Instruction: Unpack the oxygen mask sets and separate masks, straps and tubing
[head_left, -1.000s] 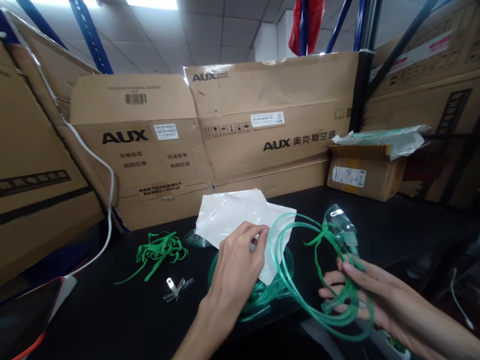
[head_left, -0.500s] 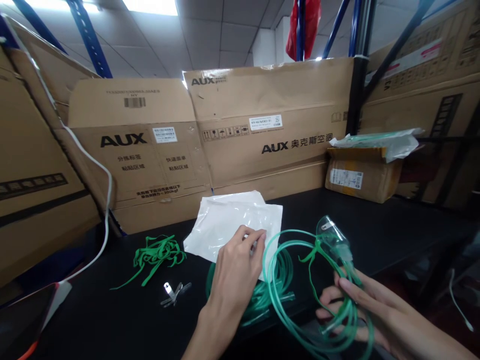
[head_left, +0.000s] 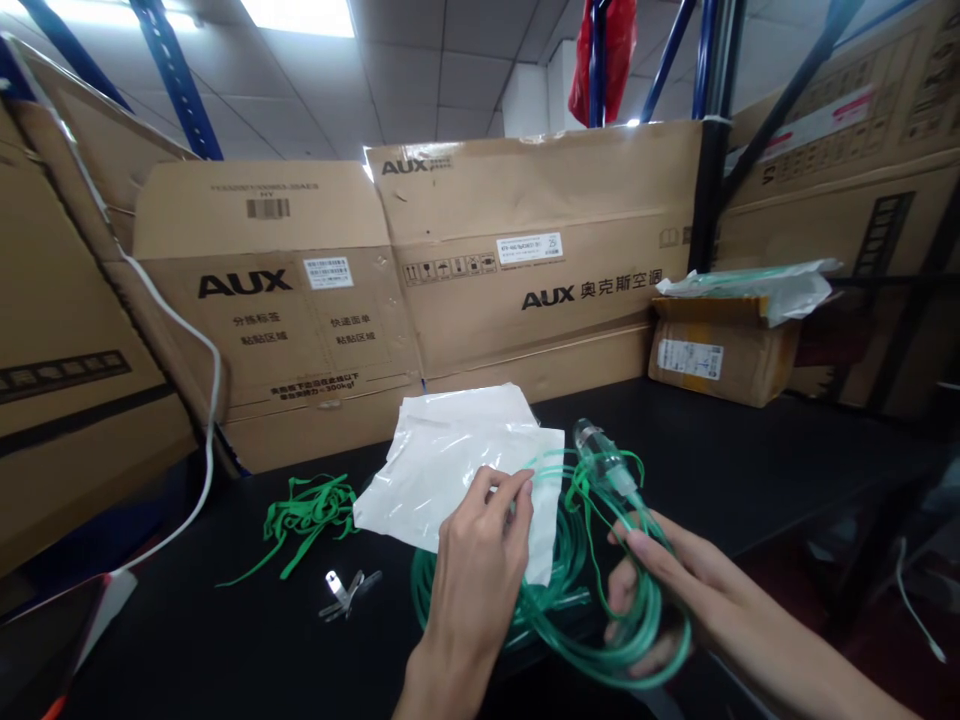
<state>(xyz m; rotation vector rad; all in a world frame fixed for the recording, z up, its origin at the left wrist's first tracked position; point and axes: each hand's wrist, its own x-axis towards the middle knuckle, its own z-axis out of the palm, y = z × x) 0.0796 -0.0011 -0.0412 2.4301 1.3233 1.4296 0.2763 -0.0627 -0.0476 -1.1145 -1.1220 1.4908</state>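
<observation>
My left hand is closed in a pinch on a white and clear plastic pouch that lies over another white pouch. My right hand is closed around a coil of green tubing and the lower end of a clear oxygen mask. A green strap hangs from the mask. The front of the coil reaches the right part of the pouch, near my left fingertips; whether it is inside, I cannot tell. More coiled green tubing lies under the pouch and my left hand.
A tangle of green straps and several small metal strips lie on the black table at left. A phone-like device is at the left edge. Cardboard boxes stand behind; a small carton bears packaged tubing.
My right hand has moved left with the mask and tubing, bringing the coil to the pouch. The upper pouch has shifted slightly left and nearer; my left hand keeps its pinch.
</observation>
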